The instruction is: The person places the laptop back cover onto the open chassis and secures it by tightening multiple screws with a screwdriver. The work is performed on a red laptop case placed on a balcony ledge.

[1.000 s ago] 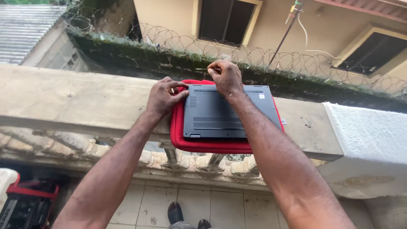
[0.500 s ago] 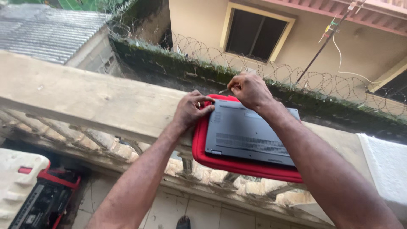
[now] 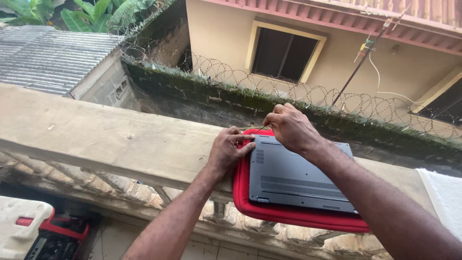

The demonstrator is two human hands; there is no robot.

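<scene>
Grey laptop [image 3: 298, 178], underside up, on red sleeve [image 3: 288, 216] — atop concrete balustrade rail [image 3: 106, 139]. Left hand [image 3: 227, 150] — fingers pressed flat on laptop corner. Right hand [image 3: 288, 127] pinching thin screwdriver [image 3: 260, 129].

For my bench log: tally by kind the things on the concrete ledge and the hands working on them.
Laptop, grey, lying underside up: 1
Red padded sleeve under it: 1
Thin tool pinched in the right hand's fingers: 1
White cloth at the ledge's right end: 1
Hands, left hand and right hand: 2
Total: 6
</scene>
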